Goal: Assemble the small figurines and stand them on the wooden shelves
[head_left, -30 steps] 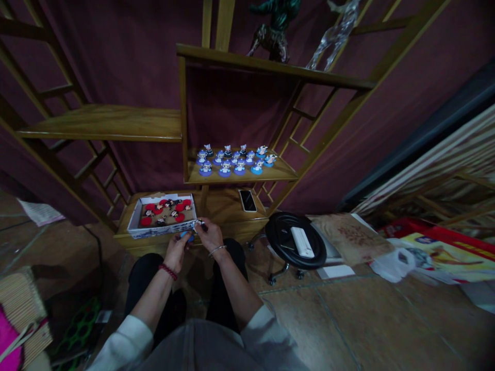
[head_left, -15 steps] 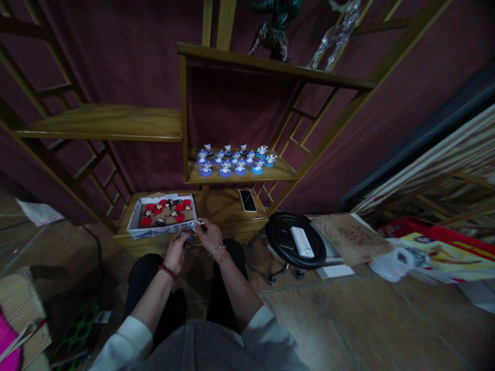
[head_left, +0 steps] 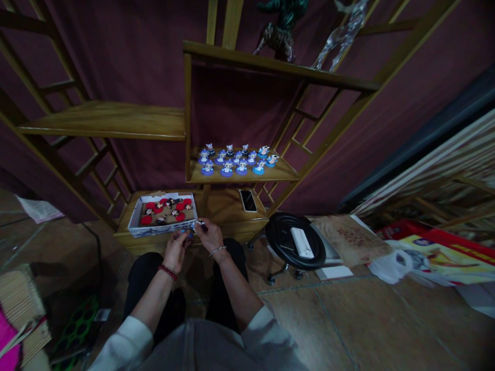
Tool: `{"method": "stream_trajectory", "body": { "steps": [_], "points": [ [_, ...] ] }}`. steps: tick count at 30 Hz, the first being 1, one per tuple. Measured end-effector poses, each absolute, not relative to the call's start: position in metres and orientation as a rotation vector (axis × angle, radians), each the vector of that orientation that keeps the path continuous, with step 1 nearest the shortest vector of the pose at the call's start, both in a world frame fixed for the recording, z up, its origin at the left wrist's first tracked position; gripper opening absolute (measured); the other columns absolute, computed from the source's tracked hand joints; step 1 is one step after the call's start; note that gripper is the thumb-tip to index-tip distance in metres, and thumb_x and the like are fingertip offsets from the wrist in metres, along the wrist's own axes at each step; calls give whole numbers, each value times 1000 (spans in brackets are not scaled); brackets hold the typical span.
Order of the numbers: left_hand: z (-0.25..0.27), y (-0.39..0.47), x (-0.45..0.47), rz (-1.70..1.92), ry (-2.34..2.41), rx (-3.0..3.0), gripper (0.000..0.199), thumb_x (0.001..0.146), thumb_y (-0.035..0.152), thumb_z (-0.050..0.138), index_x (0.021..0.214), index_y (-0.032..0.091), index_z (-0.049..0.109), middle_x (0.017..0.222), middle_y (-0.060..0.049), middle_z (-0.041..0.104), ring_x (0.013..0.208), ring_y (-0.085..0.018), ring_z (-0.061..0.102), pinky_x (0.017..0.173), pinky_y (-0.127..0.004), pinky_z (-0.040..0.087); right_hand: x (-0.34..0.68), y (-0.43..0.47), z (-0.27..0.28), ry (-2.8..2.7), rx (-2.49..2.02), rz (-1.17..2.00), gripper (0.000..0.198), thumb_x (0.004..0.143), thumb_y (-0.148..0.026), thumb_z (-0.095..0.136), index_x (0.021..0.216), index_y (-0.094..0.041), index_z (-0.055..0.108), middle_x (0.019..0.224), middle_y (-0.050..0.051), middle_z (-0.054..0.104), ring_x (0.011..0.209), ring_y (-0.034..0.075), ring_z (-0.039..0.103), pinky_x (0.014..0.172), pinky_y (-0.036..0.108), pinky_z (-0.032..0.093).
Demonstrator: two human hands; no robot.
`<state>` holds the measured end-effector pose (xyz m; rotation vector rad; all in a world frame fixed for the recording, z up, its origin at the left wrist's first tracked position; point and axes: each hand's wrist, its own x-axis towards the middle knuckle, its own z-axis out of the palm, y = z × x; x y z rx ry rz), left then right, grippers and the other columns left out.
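Close to the front edge of the white box, both hands meet at a small figurine. My right hand pinches its pale and dark upper part between thumb and fingers. My left hand is closed on a small blue base, mostly covered by the fingers. Whether base and figurine are joined cannot be made out. The shallow white cardboard box beside them holds several figurines with red bases, lying loosely. Several more figurines with purple, blue and dark bases stand in rows on the shelf above.
A phone lies on the low wooden shelf. To the right stands a black round stool on casters, with a white oblong object on it. Statues occupy the upper shelf. A plastic bag rests farther right.
The view has shifted slightly. Both hands keep their hold at the same spot by the box, with only slight finger movement. The figurines on the shelf and in the box look unchanged.
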<state>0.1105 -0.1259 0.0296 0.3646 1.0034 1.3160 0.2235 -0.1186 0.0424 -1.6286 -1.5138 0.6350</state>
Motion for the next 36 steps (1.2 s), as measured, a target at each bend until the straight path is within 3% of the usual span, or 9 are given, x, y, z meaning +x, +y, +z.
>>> {"method": "stream_trajectory", "body": {
  "steps": [10,30,36],
  "points": [
    [34,-128,106,1300,944,316,7,62,15,61,69,13,61,63,1,62,56,-9,57,56,-22,46,223,-119,45,-1445,-1599,696,25,76,-33,51,97,-21,59,79,1,66,68,13,60,64,22,46],
    [36,-132,102,1271,820,274,11,66,13,61,76,16,58,72,0,64,65,-9,60,60,-20,46,222,-114,32,-1294,-1401,895,28,73,-37,52,93,-21,61,72,-2,63,62,11,57,59,21,48],
    [38,-133,102,1260,799,277,13,67,13,62,79,16,60,74,0,63,66,-9,58,63,-21,47,224,-115,36,-1234,-1390,952,30,71,-39,53,95,-21,60,78,-1,63,63,11,58,56,21,48]
  ]
}}
